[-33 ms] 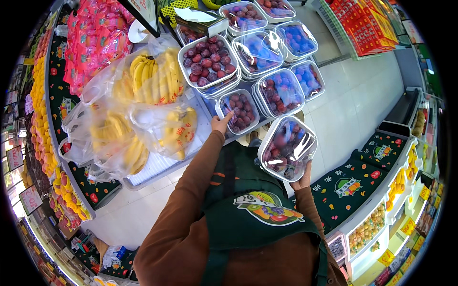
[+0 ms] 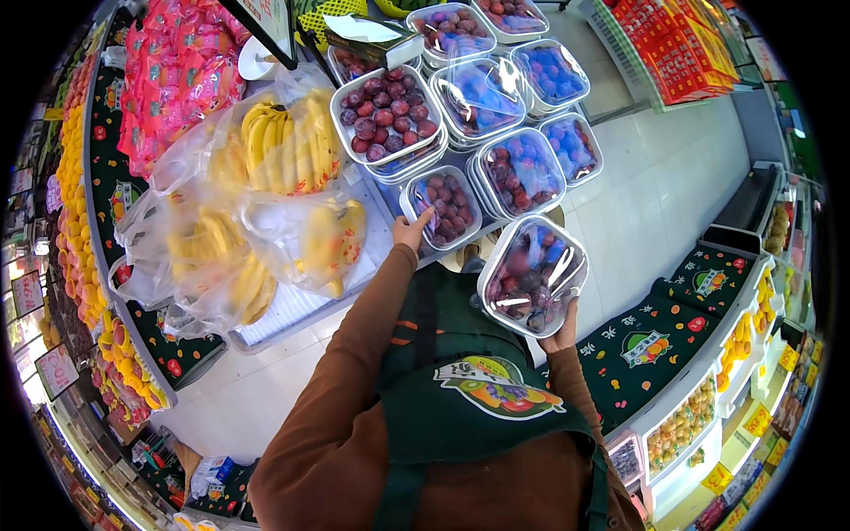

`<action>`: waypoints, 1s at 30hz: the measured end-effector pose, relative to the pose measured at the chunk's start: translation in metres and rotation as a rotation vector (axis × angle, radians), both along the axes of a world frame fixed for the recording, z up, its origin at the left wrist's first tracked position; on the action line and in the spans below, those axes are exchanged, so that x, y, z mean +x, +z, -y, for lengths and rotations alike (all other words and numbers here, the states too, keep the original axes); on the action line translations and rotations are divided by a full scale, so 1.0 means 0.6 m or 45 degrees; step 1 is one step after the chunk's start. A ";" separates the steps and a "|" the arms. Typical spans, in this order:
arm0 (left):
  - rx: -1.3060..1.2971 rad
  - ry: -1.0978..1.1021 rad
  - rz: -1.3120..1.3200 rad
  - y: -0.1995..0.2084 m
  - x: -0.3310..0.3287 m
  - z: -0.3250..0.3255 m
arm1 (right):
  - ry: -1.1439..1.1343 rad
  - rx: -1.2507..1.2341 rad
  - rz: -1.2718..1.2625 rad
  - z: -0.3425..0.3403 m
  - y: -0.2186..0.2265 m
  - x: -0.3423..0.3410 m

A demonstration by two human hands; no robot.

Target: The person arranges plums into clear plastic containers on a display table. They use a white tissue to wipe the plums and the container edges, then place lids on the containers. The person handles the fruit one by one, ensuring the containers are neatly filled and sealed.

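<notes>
My left hand (image 2: 410,232) grips the left rim of a small clear tub of plums (image 2: 452,205) at the front edge of the display, its finger over the side and the rest of the hand partly hidden. My right hand (image 2: 562,329) is closed round the lower right corner of a film-wrapped tub of plums (image 2: 524,281), held up in front of my dark green apron (image 2: 478,398). Light glares off that film. Just behind the left hand's tub stands a stack topped by an open tub of dark red plums (image 2: 387,117). Another stack of wrapped plum tubs (image 2: 521,173) stands to its right.
Bananas in clear plastic bags (image 2: 266,212) cover the table to the left. Pink packages (image 2: 181,80) lie beyond them. Red boxes (image 2: 677,49) fill a crate at the far right. A green-covered counter (image 2: 651,345) with fruit shelves runs along the right.
</notes>
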State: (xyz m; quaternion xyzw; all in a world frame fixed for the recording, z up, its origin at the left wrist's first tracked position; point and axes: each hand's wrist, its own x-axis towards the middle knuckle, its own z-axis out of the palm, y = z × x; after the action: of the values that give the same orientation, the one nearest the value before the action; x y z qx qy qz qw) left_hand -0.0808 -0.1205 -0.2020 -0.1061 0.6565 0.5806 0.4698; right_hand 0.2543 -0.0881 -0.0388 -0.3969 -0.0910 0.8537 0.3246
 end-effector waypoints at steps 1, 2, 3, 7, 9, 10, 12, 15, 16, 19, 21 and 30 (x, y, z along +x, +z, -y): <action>-0.015 -0.029 0.039 0.003 -0.002 0.002 | 0.020 0.028 0.048 -0.001 0.004 -0.003; -0.010 -0.049 0.028 0.005 -0.004 0.006 | 0.031 0.029 0.058 -0.002 -0.003 -0.001; -0.006 -0.070 0.017 0.027 -0.008 0.009 | 0.042 0.028 0.068 -0.002 -0.011 -0.001; -0.026 -0.166 -0.211 0.003 -0.014 0.051 | 0.131 -0.030 0.007 -0.010 -0.037 0.009; -0.118 -0.262 -0.175 0.022 -0.031 0.083 | 0.147 -0.027 0.001 -0.014 -0.034 -0.006; -0.059 -0.209 -0.189 0.020 -0.040 0.111 | 0.171 0.005 0.071 -0.017 -0.031 -0.022; 0.057 -0.095 -0.219 0.018 -0.052 0.172 | 0.228 0.072 0.210 -0.026 -0.032 -0.048; 0.262 0.010 -0.247 0.164 -0.078 0.236 | 0.348 0.169 0.199 -0.041 -0.072 -0.063; 0.326 0.039 -0.252 0.196 -0.088 0.265 | 0.396 0.190 0.213 -0.047 -0.070 -0.084; 0.282 0.062 -0.322 0.253 -0.113 0.352 | 0.495 0.233 0.122 -0.051 -0.060 -0.165; 0.248 0.090 -0.348 0.274 -0.117 0.406 | 0.579 0.221 0.089 -0.060 -0.084 -0.202; 0.330 0.278 -0.107 0.317 -0.056 0.490 | 0.733 0.247 0.341 -0.138 -0.231 -0.308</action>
State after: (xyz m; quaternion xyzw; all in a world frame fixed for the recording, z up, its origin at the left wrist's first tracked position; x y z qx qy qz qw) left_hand -0.1145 -0.4144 -0.0120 -0.0912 0.5798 0.7118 0.3858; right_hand 0.0695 -0.0052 -0.1775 -0.4307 -0.3222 0.8381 0.0915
